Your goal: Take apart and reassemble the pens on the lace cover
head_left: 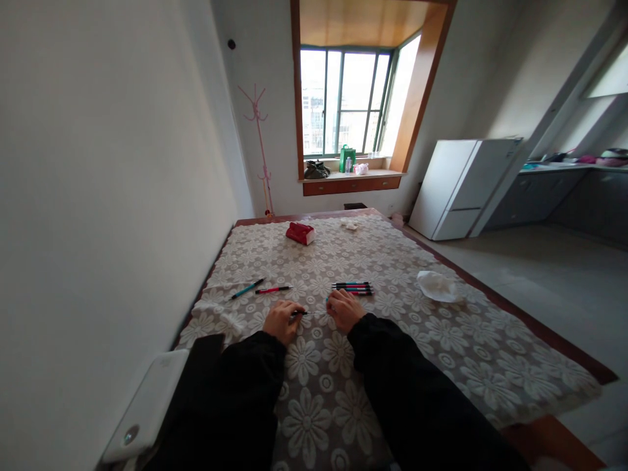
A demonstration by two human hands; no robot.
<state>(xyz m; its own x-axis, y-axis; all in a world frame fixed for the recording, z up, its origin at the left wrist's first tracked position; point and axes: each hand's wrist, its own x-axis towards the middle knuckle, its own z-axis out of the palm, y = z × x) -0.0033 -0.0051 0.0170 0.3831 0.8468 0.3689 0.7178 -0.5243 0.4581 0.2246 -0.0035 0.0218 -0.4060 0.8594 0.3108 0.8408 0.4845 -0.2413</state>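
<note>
Both my hands rest on a table covered with a white flower-lace cloth (432,340). My left hand (282,320) pinches a thin dark pen part (300,313) that points right. Close beside it, my right hand (345,309) is curled around a small piece, with a bit of blue showing at its left edge; what it holds is too small to make out. Just beyond my right hand lies a neat row of several pens (352,287). To the left of my hands lie a blue pen (248,288) and a red pen (273,289), loose on the cloth.
A crumpled white tissue (438,286) lies at the right. A red box (300,233) and a small white scrap (350,224) sit at the far end. A white device (147,405) lies at the near left edge. The wall runs along the table's left side; a white cabinet (461,186) stands beyond.
</note>
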